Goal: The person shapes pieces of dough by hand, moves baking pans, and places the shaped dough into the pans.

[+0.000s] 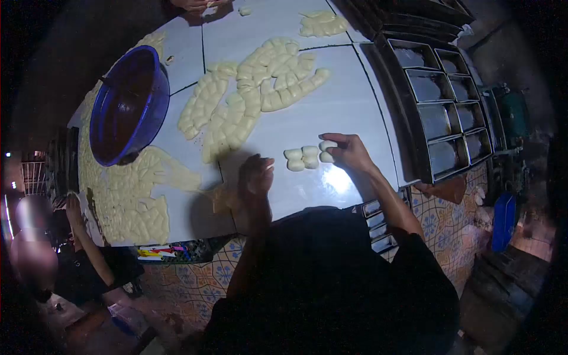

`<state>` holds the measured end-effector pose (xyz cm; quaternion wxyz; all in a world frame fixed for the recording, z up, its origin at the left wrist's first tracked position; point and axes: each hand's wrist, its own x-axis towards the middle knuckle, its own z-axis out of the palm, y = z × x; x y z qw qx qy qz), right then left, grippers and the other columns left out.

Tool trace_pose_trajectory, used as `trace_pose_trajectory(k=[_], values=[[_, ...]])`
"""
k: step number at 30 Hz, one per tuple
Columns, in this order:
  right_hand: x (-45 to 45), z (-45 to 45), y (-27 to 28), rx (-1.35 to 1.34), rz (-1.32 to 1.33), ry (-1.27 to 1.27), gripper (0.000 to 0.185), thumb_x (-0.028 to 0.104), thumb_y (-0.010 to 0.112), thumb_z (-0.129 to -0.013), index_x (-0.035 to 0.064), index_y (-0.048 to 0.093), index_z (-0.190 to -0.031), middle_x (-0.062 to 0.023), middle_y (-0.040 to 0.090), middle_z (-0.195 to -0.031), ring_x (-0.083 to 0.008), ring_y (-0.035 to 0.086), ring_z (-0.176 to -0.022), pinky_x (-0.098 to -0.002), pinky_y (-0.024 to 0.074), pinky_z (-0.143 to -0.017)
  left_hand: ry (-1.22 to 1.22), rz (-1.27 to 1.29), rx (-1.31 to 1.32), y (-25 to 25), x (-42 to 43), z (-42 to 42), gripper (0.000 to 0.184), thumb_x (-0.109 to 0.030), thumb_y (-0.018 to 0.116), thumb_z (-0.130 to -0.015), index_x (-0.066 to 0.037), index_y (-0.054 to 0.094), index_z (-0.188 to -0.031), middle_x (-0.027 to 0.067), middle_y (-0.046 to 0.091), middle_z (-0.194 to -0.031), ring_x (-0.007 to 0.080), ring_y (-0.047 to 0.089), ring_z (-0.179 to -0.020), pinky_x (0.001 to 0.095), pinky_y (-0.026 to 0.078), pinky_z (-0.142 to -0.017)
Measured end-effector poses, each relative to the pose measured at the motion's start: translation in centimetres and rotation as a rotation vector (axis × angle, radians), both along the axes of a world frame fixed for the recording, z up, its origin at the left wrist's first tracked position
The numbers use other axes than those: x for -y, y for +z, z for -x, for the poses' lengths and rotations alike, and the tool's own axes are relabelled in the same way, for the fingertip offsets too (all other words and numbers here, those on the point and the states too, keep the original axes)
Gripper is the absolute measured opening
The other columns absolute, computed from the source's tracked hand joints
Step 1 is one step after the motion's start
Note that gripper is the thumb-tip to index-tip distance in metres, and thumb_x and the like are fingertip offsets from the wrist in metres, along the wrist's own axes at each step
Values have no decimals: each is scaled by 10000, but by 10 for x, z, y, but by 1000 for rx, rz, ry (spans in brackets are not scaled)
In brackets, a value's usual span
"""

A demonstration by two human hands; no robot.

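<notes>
The tiled bench (355,112) spanned the scene, with joined metal baking pans (436,121) at its right edge. A scored dough sheet (236,115) covered the far middle; a blue plastic basin (158,89) stood at far left, with more dough (139,220) on its near side. The right hand (350,154) reached in from the near right, palm down, its thumb and fingers drawn in about a pair of small dough pieces (326,157). The left hand (257,174) hung half curled to the left; whether it held anything could not be told. Between the hands, on the near part of the bench, lay a two-by-two dough cluster (309,161). The pair stood just right of this cluster, its long axis running near to far; the right hand was nearer to it.
</notes>
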<state>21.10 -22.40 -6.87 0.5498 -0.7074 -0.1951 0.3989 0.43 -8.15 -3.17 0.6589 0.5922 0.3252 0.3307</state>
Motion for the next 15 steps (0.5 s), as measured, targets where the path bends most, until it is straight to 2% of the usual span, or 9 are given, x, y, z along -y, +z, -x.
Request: trace_pose_trajectory(k=[1,2,5,6,9,10,12,13,15], values=[[3,-6,-13,126,-36,30,400,47,599,-814,-44,561,-1202,-153,629,-1075,-231,603,-962,-322,490,-835,44,-49,27,4,-5,6,233,7,586,-824,39,579,-1054,96,601,-1061,211,576,-1032,344,467,-905],[2,-10,-19,249,-74,64,420,51,616,-804,-42,555,-1209,-163,624,-1103,-250,599,-986,-336,485,-856,41,-320,-36,-18,-17,22,234,-16,583,-834,31,574,-1063,93,622,-984,205,594,-964,334,486,-862],[3,1,-3,510,-20,251,481,48,640,-775,-24,528,-1237,-179,602,-1138,-316,573,-1048,-382,469,-905,266,115,89,-20,-20,49,228,-30,579,-840,20,575,-1063,102,620,-956,210,603,-892,352,501,-835],[-1,6,15,763,40,360,496,44,643,-748,-12,523,-1225,-195,579,-1130,-350,551,-1054,-405,467,-904,318,108,49,-24,-20,59,225,-42,579,-846,19,574,-1063,98,617,-944,212,603,-879,352,502,-824],[-4,16,20,664,203,384,456,38,643,-726,-14,539,-1167,-209,573,-1076,-369,540,-1038,-422,452,-913,469,124,-41,-34,-21,82,217,-76,575,-866,14,571,-1064,85,606,-911,213,603,-850,347,502,-799],[-2,15,9,640,91,380,431,32,647,-709,-16,551,-1126,-217,570,-1052,-374,536,-1019,-423,444,-911,524,154,-47,-33,-21,84,212,-84,569,-875,11,571,-1064,81,604,-903,211,603,-847,341,500,-796],[4,16,0,670,95,401,538,54,699,-691,-3,519,-1196,-195,528,-1163,-357,515,-1086,-410,442,-936,632,293,-25,-27,-17,97,197,-90,546,-896,3,570,-1068,73,600,-894,197,599,-860,317,489,-806],[1,15,7,682,52,410,568,46,693,-696,2,494,-1226,-209,495,-1221,-365,490,-1112,-418,428,-947,561,90,-156,-39,-19,110,198,-100,536,-904,-1,568,-1073,80,595,-914,196,592,-886,317,480,-823],[-1,23,28,915,213,443,791,107,793,-656,55,415,-1350,-213,397,-1344,-370,431,-1205,-434,396,-1010,416,-312,-431,-71,-25,149,202,-119,516,-921,-7,564,-1083,95,585,-954,193,577,-938,317,462,-856]])
